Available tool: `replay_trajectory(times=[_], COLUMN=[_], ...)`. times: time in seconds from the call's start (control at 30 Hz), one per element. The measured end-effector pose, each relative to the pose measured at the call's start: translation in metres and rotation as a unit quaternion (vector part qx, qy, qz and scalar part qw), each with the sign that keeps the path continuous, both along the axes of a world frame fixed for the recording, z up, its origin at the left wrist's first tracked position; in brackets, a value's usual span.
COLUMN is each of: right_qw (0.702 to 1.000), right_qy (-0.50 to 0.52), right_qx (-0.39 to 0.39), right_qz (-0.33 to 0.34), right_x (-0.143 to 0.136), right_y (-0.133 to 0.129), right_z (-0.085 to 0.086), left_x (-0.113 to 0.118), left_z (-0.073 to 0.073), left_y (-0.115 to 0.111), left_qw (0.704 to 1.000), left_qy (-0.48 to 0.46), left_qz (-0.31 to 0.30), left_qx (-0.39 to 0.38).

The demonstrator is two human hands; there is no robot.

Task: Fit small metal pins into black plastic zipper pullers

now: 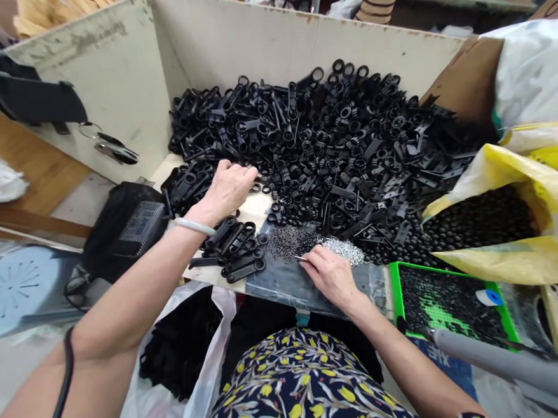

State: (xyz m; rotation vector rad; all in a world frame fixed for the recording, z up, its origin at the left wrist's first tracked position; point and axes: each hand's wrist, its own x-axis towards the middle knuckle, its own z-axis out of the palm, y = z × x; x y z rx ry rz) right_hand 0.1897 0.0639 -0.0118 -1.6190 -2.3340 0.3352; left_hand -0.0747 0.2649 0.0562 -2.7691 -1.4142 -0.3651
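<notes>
My left hand (pixel 232 187), a pale bangle at its wrist, reaches to the near edge of a large heap of black plastic parts (pixel 278 126). Its fingers are curled down and closed, and whatever they grip is hidden. My right hand (pixel 332 276) pinches a thin metal pin (pixel 301 258) between thumb and forefinger. Beside it lie a pile of shiny silver pins (pixel 346 250) and a pile of small brownish-grey pieces (pixel 285 241). Black ring-ended arms (pixel 242 265) lie in a group below my left wrist.
Pale boards (pixel 295 26) wall in the heap. At right, a yellow sack (pixel 497 264) spills black round pieces; a green tray (pixel 396 290) holds tiny black parts. A grey tube (pixel 489 347) crosses the lower right. Scissors (pixel 117 150) hang left above a black bag (pixel 122 226).
</notes>
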Motion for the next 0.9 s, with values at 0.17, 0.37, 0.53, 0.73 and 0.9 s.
replay_trajectory(times=[0.17,0.37,0.53,0.73,0.9], right_qw=[0.998,1.000,0.999,0.996,0.997], right_qy=[-0.064,-0.029,-0.029,-0.071,-0.049], right_qx=[0.001,-0.002,0.021,0.050,0.049], right_qz=[-0.020,-0.002,0.000,0.010,0.026], right_x=[-0.013,-0.008,-0.017,-0.032,-0.021], right_y=[0.005,0.000,0.002,0.006,0.001], right_z=[-0.002,-0.002,-0.007,-0.012,-0.014], left_x=[0.012,0.036,0.047,0.045,0.043], left_z=[0.042,0.027,-0.021,-0.044,-0.046], left_y=[-0.054,-0.180,-0.240,-0.248,-0.247], left_qw=[0.943,0.474,0.208,0.212,0.282], left_qy=[-0.297,-0.662,-0.698,-0.710,-0.700], left_qz=[0.090,0.134,0.178,0.174,0.195], left_qx=[-0.118,-0.564,-0.662,-0.649,-0.627])
